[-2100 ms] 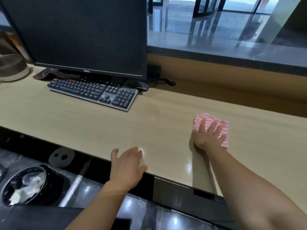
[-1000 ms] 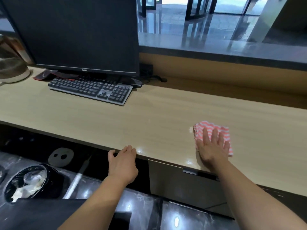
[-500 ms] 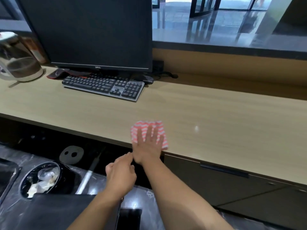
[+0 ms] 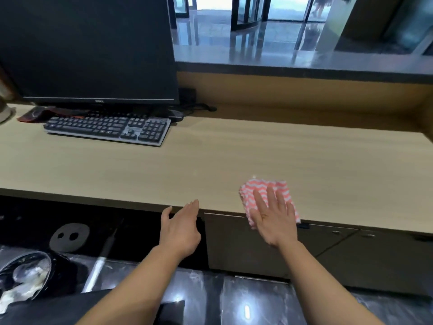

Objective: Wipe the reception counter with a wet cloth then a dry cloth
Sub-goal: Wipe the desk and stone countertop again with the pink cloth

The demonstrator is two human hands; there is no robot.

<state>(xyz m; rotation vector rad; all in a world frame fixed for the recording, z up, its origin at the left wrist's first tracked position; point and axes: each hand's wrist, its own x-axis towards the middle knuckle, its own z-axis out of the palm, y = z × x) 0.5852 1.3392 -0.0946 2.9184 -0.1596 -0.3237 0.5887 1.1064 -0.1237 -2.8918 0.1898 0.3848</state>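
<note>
A pink-and-white striped cloth (image 4: 262, 191) lies flat at the front edge of the light wooden reception counter (image 4: 234, 156), its near corner hanging over the edge. My right hand (image 4: 274, 219) presses on it with straight, spread fingers. My left hand (image 4: 181, 227) hovers just below and in front of the counter's edge, fingers straight and together, holding nothing. No second cloth is in view.
A black monitor (image 4: 93, 48) and a dark keyboard (image 4: 107, 130) stand at the counter's back left, with cables (image 4: 199, 106) behind. A raised stone ledge (image 4: 304, 64) runs along the back. A lined bin (image 4: 25, 275) sits on the floor at lower left.
My right hand has slid the cloth to the right along the counter's front edge. My left hand stays by the edge, fingers now straighter.
</note>
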